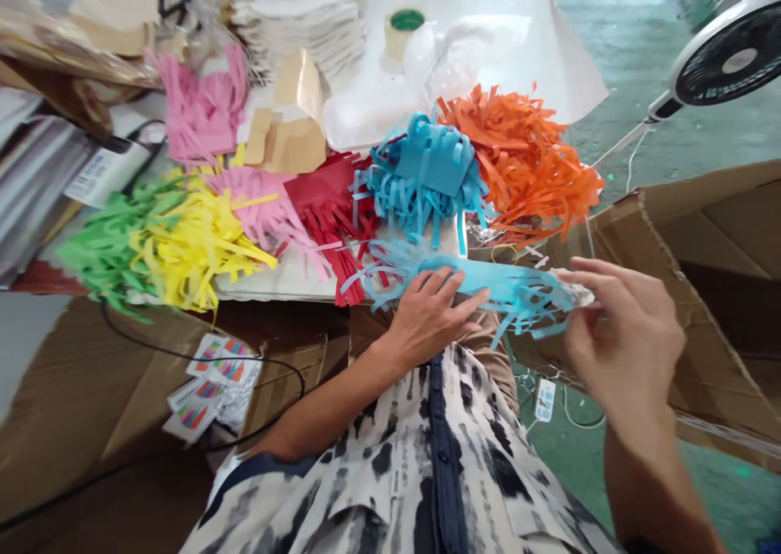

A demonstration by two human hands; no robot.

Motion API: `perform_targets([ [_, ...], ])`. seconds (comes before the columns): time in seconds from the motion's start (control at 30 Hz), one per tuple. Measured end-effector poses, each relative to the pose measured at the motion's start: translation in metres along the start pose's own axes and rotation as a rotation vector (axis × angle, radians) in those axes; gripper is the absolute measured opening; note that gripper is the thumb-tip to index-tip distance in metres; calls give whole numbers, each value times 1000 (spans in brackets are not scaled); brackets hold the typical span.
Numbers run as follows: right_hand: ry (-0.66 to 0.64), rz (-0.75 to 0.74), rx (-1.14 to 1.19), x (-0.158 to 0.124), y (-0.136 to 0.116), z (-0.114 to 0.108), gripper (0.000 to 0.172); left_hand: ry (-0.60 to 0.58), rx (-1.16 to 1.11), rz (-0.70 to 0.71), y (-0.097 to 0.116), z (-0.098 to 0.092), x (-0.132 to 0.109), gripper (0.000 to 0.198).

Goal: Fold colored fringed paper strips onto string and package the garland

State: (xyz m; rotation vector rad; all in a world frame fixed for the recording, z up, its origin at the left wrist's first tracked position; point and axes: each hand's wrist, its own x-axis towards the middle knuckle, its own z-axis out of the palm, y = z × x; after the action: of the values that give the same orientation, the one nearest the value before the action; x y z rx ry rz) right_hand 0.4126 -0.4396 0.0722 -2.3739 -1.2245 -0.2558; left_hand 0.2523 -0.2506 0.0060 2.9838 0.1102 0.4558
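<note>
A light blue fringed paper piece (497, 284) lies across the table's front edge, over my lap. My left hand (430, 314) rests flat on it with its fingers spread. At the piece's right end my right hand (628, 318) pinches a crumpled whitish plastic wrapper (573, 292) between thumb and fingers. Behind are fringed paper heaps: green (115, 241), yellow (189, 245), pink (259, 204), red (333, 212), blue (427, 172) and orange (525, 163). Another pink bundle (201, 106) sits farther back.
Stacked white material (298, 17) and a tape roll (403, 29) are at the back. Cardboard boxes stand left (110, 359) and right (689, 269) of my lap. A fan (738, 58) is at upper right. Printed cards (211, 383) lie lower left.
</note>
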Motion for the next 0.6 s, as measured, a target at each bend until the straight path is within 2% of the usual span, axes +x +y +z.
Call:
perform_targets([
  [0.07,-42,-183,93,-7,-14,14,39,-2,-6,1,1,1,0,51],
  [0.13,-145,-318,69,-13,-23,36,40,8,-15,6,1,3,-1,49],
  [0.2,-195,-341,-6,-19,-25,56,43,15,-51,13,-3,3,-4,46],
  [0.27,-189,-333,-49,-24,-21,70,43,9,-108,12,-11,0,-8,41],
  [0.43,-128,-371,-59,-29,-11,74,37,27,-118,-89,-56,-20,-18,25],
  [0.53,-113,-389,-62,-29,-10,72,36,166,2,-208,-79,-35,-20,20],
  [0.6,-103,-395,-62,-30,-9,73,36,335,80,-316,-77,-42,-19,20],
])
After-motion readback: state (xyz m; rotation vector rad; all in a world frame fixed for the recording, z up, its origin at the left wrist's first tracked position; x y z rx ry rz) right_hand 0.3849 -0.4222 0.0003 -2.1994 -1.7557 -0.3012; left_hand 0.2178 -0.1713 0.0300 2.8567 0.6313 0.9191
